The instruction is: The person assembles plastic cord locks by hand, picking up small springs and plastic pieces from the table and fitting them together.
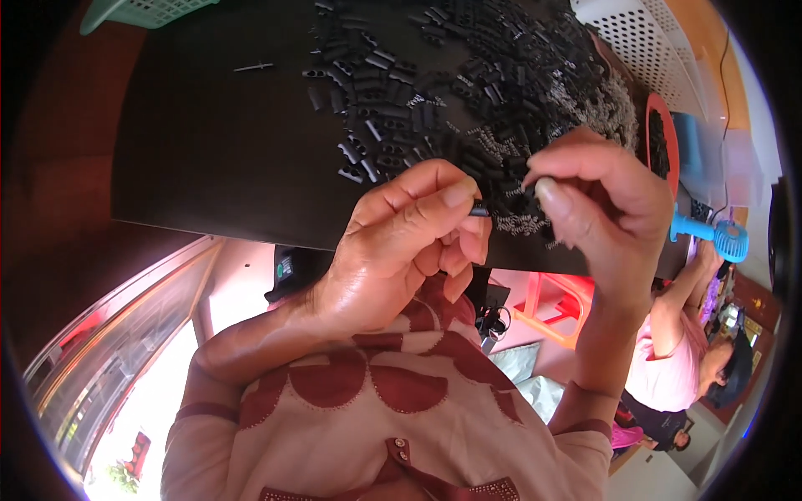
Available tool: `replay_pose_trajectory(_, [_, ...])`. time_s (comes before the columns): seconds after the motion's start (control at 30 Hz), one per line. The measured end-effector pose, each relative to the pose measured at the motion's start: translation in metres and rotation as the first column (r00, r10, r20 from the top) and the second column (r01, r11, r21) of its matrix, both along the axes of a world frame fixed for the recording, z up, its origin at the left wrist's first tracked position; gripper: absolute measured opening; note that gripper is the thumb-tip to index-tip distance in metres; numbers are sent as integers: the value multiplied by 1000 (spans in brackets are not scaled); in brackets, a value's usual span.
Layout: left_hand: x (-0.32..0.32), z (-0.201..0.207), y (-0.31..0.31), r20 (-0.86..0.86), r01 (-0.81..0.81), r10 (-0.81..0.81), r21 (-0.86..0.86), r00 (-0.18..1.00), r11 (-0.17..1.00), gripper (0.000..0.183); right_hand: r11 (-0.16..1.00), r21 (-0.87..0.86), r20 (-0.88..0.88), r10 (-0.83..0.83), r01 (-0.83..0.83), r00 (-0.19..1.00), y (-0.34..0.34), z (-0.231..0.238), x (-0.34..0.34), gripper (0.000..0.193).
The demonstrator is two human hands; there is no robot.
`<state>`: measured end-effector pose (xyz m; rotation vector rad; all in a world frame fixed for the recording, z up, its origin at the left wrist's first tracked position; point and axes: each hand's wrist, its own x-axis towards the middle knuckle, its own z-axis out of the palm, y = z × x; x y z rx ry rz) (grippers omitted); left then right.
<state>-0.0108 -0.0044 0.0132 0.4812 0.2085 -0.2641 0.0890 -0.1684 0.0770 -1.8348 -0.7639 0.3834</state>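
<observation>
My left hand (409, 242) pinches a small black plastic part (479, 210) between thumb and forefinger, just over the near edge of the black table (217, 142). My right hand (606, 196) is close beside it, its thumb and fingers closed on something tiny at their tips; what it is I cannot make out. Both hands hover at the near side of a heap of small black parts (493, 75), with little metal springs (518, 224) scattered just beneath the fingertips.
A green basket (142, 12) sits at the far left and a white perforated basket (639, 37) at the far right. An orange bowl (653, 125) holds black parts, beside a blue hand fan (710, 234). Another person in pink (668, 367) sits at lower right.
</observation>
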Motion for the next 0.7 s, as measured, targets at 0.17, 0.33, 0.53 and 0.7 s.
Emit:
replay_pose_trajectory(0.17, [0, 1, -11, -13, 5, -5, 19, 1000, 1000, 24, 981, 180, -85, -61, 76, 995, -6, -5, -25, 16])
replay_pose_trajectory(0.33, [-4, -3, -16, 6, 22, -23, 41, 1000, 999, 24, 967, 252, 24, -54, 46, 998, -6, -15, -32, 17])
replay_pose_trajectory(0.53, [-6, -5, -18, 31, 14, -12, -39, 999, 999, 19, 982, 174, 42, -77, 69, 996, -10, -16, -35, 15])
replay_pose_trajectory(0.7, [-6, -4, -19, 16, 30, -31, 55, 999, 998, 24, 987, 150, 70, -75, 63, 995, -14, -19, -35, 15])
